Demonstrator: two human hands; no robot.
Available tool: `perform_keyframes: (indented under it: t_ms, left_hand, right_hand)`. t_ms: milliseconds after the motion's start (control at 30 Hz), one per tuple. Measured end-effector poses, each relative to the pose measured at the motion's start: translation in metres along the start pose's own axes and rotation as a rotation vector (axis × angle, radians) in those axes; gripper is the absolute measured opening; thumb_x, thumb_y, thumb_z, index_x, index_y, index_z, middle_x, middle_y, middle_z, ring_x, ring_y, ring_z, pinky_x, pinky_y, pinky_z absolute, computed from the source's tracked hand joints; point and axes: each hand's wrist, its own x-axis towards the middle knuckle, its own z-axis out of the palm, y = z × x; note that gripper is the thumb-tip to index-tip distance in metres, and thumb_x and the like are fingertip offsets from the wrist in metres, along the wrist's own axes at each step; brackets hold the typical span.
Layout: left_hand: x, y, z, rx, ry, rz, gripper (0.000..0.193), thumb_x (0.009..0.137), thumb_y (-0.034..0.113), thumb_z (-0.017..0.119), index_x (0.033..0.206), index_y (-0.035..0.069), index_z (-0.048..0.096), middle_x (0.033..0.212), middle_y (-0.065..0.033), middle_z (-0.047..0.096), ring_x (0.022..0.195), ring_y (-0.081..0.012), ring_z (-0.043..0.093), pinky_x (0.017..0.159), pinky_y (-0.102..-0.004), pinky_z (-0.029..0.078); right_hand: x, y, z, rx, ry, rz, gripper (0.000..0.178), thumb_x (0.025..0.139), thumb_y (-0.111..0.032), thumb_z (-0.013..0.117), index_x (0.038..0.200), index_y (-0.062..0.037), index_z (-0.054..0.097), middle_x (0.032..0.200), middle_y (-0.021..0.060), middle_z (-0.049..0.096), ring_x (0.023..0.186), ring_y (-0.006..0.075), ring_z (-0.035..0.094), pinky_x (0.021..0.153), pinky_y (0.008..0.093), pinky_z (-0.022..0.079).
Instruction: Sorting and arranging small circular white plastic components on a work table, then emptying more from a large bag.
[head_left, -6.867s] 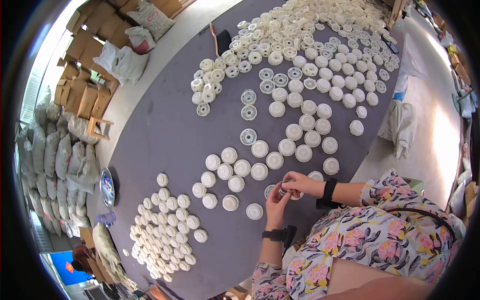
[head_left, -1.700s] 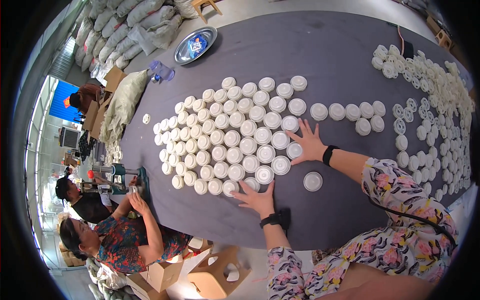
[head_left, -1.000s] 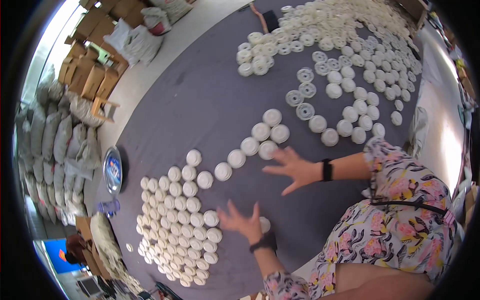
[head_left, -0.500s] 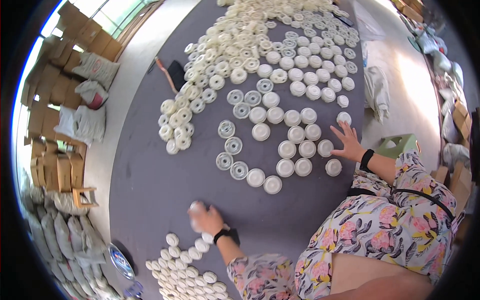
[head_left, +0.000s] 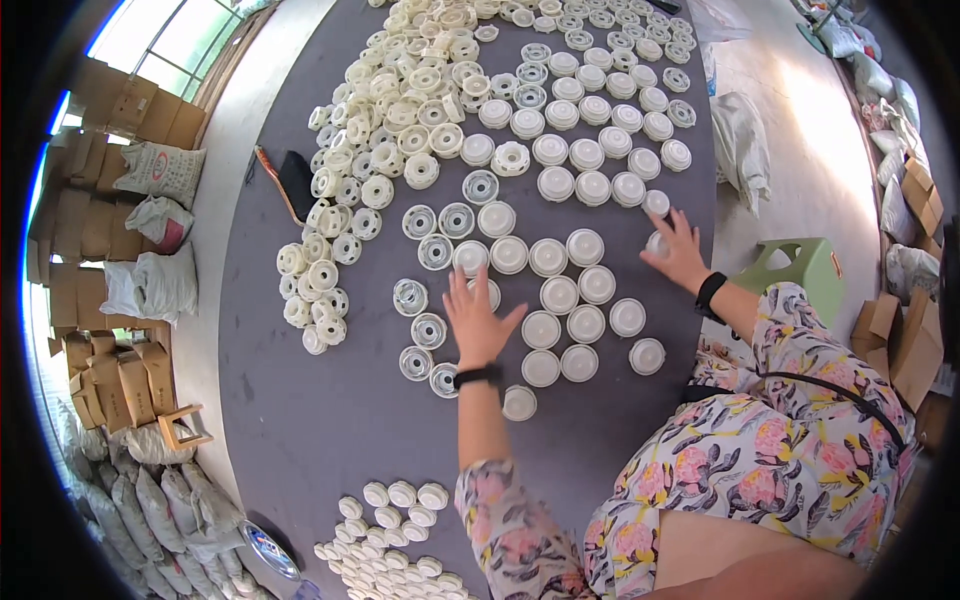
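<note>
My left hand reaches over the table, fingers spread, above white round plastic caps; one cap lies at its fingertips, and another beside it is partly hidden. My right hand is at the right edge of the group, fingers apart, with a small white cap between thumb and fingers; a firm grip does not show. Between the hands lie several loose white caps. Left of my left hand are clear-centred round pieces, one of them partly behind my wrist.
Cream ring-shaped parts heap at the far end of the grey table. A black brush lies left of them. More white caps cluster near the left front. A green stool stands at right; sacks and boxes line the left.
My left hand has moved from the front left up to the middle caps and no longer holds anything visible. My right hand has shifted slightly. The view has shifted too.
</note>
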Motion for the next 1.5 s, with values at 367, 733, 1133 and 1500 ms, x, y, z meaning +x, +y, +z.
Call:
perform_keyframes:
  t_ms: [367,733,1133,1500]
  left_hand:
    - [-0.009,0.007,0.032,0.142,-0.010,-0.109,0.073,0.064,0.039,0.078,0.128,0.020,0.049,0.143,-0.0181,0.027,0.131,-0.0431,0.025,0.102,-0.0537,0.030]
    - [-0.163,0.011,0.025,0.146,0.034,-0.269,0.070,0.065,0.033,0.077,0.128,0.018,0.049,0.143,-0.0193,0.028,0.132,-0.0426,0.025,0.103,-0.0567,0.026]
    - [-0.348,0.023,0.009,0.165,0.117,-0.630,0.077,0.066,0.040,0.076,0.132,0.016,0.046,0.145,-0.0219,0.024,0.134,-0.0428,0.020,0.107,-0.0607,0.013]
    - [-0.352,0.115,0.071,0.151,0.164,-0.772,0.081,0.070,0.051,0.071,0.138,0.020,0.040,0.146,-0.0177,0.027,0.136,-0.0439,0.017,0.104,-0.0664,0.010]
  right_hand:
    - [-0.031,-0.066,0.037,0.086,-0.068,-0.344,0.090,0.066,-0.057,0.070,0.142,-0.0230,0.034,0.146,0.0184,0.026,0.137,0.0423,0.015,0.105,0.0658,0.005]
    - [-0.084,-0.112,0.071,0.021,-0.264,-0.680,0.094,0.065,-0.055,0.070,0.143,-0.0218,0.031,0.143,0.0134,0.033,0.137,0.0411,0.017,0.103,0.0688,0.007]
    - [-0.154,-0.144,0.074,0.117,-0.618,-1.041,0.095,0.067,-0.055,0.072,0.144,-0.0186,0.029,0.147,0.0225,0.021,0.137,0.0453,0.014,0.105,0.0642,0.013]
    - [-0.166,-0.143,0.075,-0.184,-0.672,-1.383,0.107,0.050,-0.055,0.081,0.141,-0.0229,0.035,0.147,0.0290,0.011,0.136,0.0487,0.010,0.104,0.0669,0.009]
